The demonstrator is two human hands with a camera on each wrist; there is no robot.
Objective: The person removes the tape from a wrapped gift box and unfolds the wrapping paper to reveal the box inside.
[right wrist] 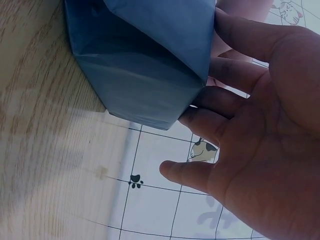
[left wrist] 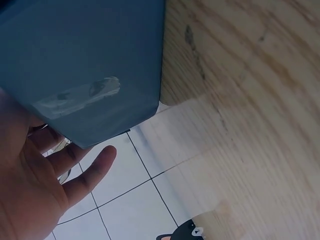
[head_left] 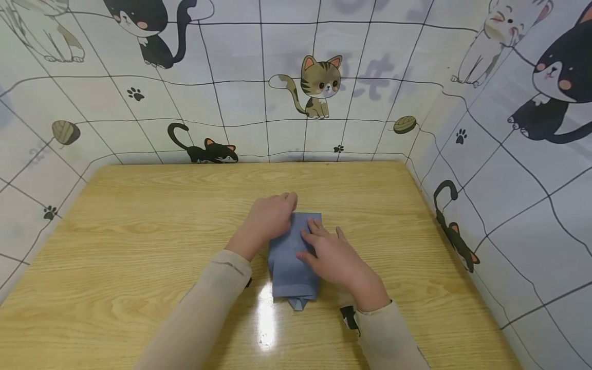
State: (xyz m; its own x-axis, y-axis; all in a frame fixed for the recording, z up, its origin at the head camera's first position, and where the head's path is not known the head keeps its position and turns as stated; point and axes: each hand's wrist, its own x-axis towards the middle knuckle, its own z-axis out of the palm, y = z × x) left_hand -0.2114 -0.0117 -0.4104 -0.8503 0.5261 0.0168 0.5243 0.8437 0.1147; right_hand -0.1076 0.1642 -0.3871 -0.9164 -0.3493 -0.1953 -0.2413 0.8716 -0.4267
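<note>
A folded blue paper stands out from the wooden table, its small pointed fold toward the near side. At its far left edge my left hand grips it with curled fingers. My right hand lies against the right side, fingers spread and fairly straight, touching the upper face. In the left wrist view the paper carries a shiny clear patch like tape, and some fingers of the left hand go behind it. The right wrist view shows a hollow between folds of the paper, beside the right hand.
The wood-grain table spreads around both hands. A white cloth or sheet with printed cats and grid lines rises behind the table and along both sides. Light sleeves cover both forearms, with a dark strap piece near the right wrist.
</note>
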